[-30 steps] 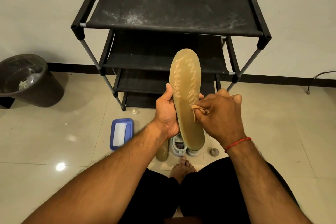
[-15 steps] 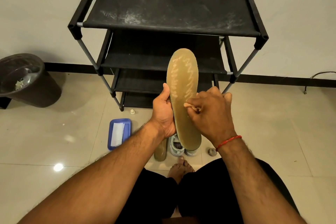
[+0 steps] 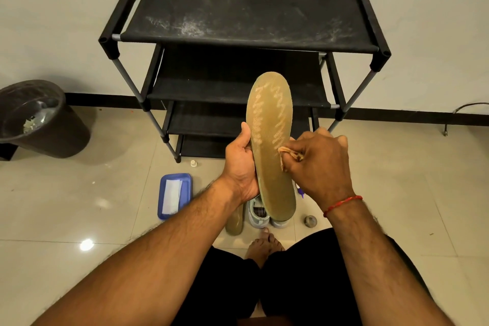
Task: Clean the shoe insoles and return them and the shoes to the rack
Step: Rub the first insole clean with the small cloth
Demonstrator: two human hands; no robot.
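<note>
The insole (image 3: 270, 140) is olive-tan with a pale zigzag (fine mesh dots throughout). The cloth (image 3: 287, 152) is tan. The rack (image 3: 248, 13) is black, with whitish streaks across its top shelf. The tray (image 3: 185, 180) is blue and its sheet (image 3: 171, 196) white. The bin (image 3: 53, 135) is dark brown and the wrist thread (image 3: 342, 202) red.

l hand (image 3: 242, 164) holds insole (image 3: 271, 145); r hand (image 3: 321, 164) rubs w/ cloth (image 3: 287, 152).

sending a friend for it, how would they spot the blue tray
Find the black shoe rack against the wall. On the floor before its left legs lies the blue tray. It alone is a flat rectangle holding a white sheet.
</note>
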